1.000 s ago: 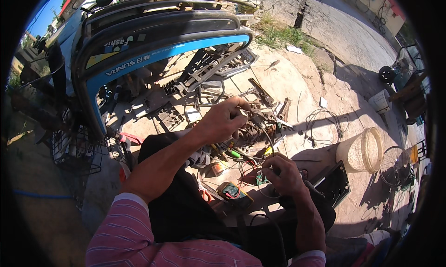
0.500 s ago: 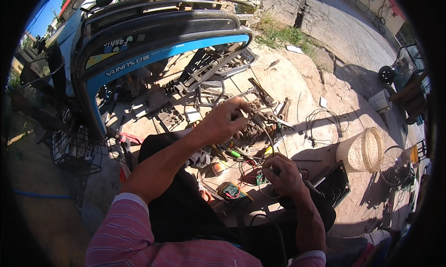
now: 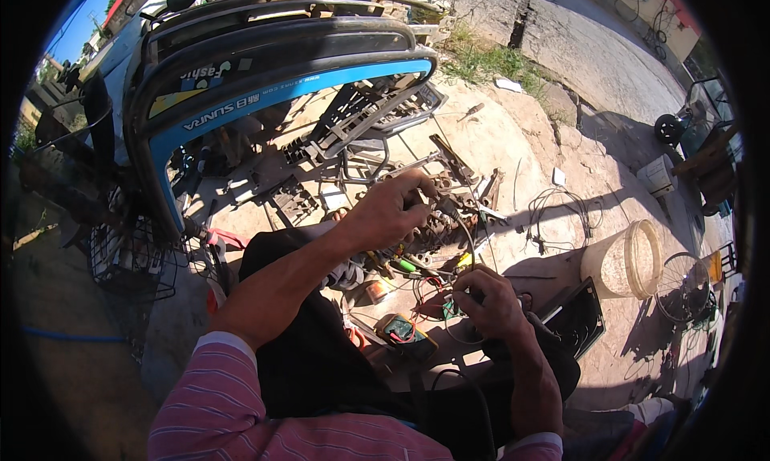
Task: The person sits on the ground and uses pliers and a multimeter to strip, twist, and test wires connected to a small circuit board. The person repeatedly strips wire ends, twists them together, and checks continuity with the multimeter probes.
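My left hand (image 3: pixel 391 214) is pinched shut on the upper end of a thin dark wire (image 3: pixel 468 240), held up over the jumble of rusty metal parts (image 3: pixel 449 212) on the dusty concrete ground (image 3: pixel 513 140). The wire runs down to my right hand (image 3: pixel 488 302), which is curled closed around its lower end together with a small green piece I can't make out.

The wire is drawn fairly taut between my hands, so I reckon a sharp tug could pull it out of my right-hand grip or strain whatever it joins. Below it lie tangled red and yellow leads (image 3: pixel 425 278), and it could easily snag there. The yellow-cased multimeter (image 3: pixel 407 333) sits just beside my right wrist on the edge of my lap; a careless elbow could knock it to the ground.
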Available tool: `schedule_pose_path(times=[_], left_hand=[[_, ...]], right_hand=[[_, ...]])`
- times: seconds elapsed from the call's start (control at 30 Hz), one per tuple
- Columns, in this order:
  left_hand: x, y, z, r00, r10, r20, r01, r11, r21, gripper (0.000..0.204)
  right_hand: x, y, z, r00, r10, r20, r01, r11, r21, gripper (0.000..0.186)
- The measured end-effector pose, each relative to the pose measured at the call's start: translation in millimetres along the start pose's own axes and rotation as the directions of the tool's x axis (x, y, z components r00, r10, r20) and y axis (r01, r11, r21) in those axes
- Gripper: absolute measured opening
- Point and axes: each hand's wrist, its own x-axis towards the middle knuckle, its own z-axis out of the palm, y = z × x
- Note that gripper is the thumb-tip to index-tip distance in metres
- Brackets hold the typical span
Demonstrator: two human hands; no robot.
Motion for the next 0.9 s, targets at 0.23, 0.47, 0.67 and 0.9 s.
schedule_pose_path(times=[0.23, 0.47, 0.67, 0.9], left_hand=[[1.3, -1.2, 1.4, 1.0, -0.007, 0.003, 0.007, 1.0, 0.008, 0.025], [2.3, -5.7, 0.8, 1.0, 0.014, -0.004, -0.014, 1.0, 0.024, 0.025], [1.7, -4.8, 0.9, 0.999, 0.033, -0.022, -0.032, 0.999, 0.036, 0.024], [5.0, -8.3, 3.1, 0.999, 0.023, -0.035, -0.024, 0.999, -0.026, 0.017]], right_hand=[[-0.8, 0.4, -0.5, 1.0, -0.006, -0.001, 0.006, 1.0, 0.008, 0.008], [-0.2, 1.2, 0.1, 1.0, -0.022, -0.003, 0.022, 1.0, -0.001, 0.009], [1.5, -0.7, 0.1, 1.0, -0.02, -0.007, 0.02, 1.0, 0.01, 0.009], [2.1, -5.2, -2.9, 0.996, 0.084, 0.04, -0.086, 0.995, 0.046, 0.012]])
